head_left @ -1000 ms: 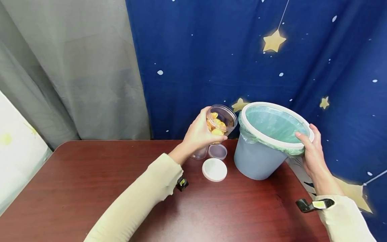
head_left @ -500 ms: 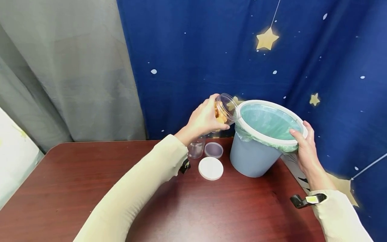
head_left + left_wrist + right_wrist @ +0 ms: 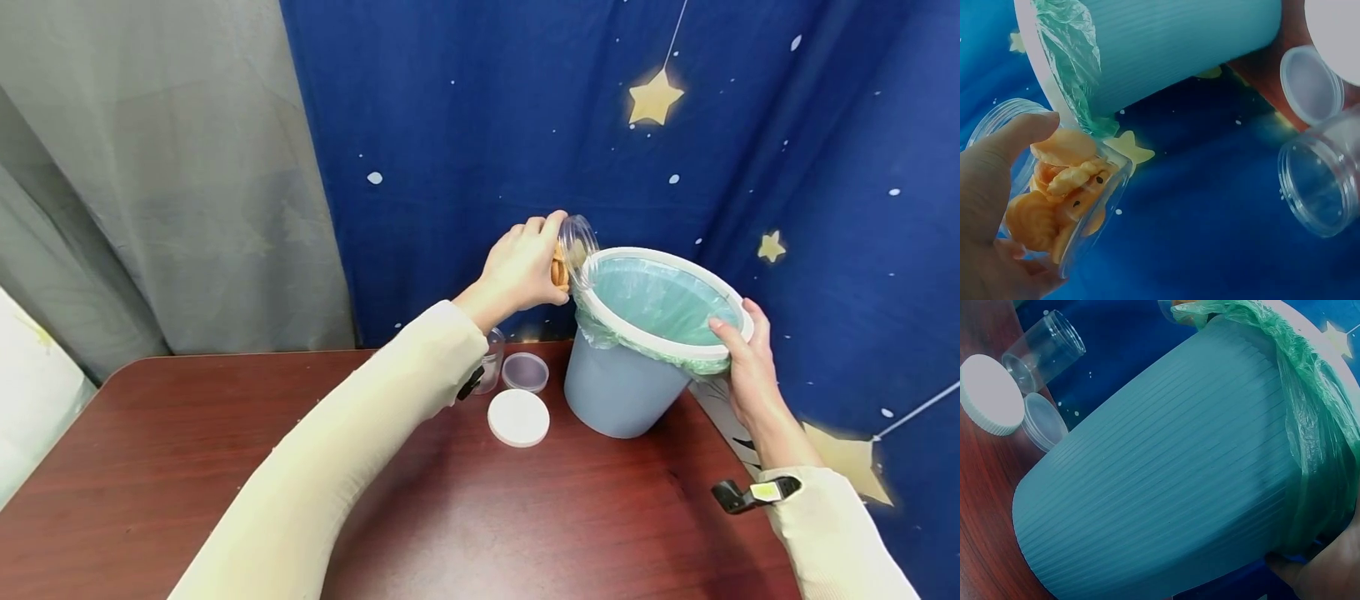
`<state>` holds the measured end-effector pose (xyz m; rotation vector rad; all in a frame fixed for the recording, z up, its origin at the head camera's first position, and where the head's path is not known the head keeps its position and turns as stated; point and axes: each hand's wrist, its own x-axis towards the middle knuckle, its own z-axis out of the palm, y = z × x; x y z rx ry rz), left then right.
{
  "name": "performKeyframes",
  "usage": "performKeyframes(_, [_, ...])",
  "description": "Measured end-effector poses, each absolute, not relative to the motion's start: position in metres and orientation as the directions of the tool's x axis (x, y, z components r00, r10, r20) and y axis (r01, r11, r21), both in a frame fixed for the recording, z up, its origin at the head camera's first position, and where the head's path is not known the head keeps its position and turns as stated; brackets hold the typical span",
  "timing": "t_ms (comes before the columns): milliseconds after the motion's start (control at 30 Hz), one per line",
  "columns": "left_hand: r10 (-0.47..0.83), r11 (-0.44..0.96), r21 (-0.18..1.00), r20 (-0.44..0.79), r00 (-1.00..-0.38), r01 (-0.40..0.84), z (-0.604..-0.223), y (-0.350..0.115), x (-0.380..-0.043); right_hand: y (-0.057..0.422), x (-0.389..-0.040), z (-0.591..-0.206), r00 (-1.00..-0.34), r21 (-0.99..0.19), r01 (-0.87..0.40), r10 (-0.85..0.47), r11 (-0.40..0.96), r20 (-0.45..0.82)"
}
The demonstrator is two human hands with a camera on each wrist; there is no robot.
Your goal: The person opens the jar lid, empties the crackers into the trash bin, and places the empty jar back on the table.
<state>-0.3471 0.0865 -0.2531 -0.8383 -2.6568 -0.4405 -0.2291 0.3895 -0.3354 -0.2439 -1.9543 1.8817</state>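
My left hand [image 3: 525,265] grips a clear plastic jar [image 3: 579,250], tipped sideways with its mouth at the bin's left rim. Inside the jar are several orange-yellow, biscuit-like pieces [image 3: 1063,194], one with two dark dots. A blue-grey ribbed trash bin [image 3: 618,387] with a white rim [image 3: 720,287] and a green bag liner [image 3: 652,300] stands at the table's right side, leaning right. My right hand [image 3: 753,375] holds the bin's right rim, thumb over the inner side. No pieces show on the visible part of the liner.
Left of the bin lie a white screw lid [image 3: 518,417] and a translucent round lid [image 3: 525,372]. Another clear jar [image 3: 1044,353] stands beside them, partly behind my left sleeve. A curtain [image 3: 465,150] hangs behind the brown table [image 3: 480,533].
The left hand has moved up and right with the jar, bringing it to the bin's rim and tipping it further over. The right hand keeps its hold on the rim.
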Motion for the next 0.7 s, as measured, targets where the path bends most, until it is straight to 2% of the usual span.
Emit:
performKeyframes(367, [0.566,0.807,-0.073,0.375,-0.734,0.586,-0.236,0.105,-0.342,0.392,-0.229,-0.336,-0.904,-0.986,-0.158,0.395,0.055,0.167])
performKeyframes(700, [0.613,0.788,-0.249,0.386,-0.689,0.562,-0.233,0.118,-0.34,0.39,-0.229,-0.336,-0.903,-0.985,-0.156,0.393,0.076,0.173])
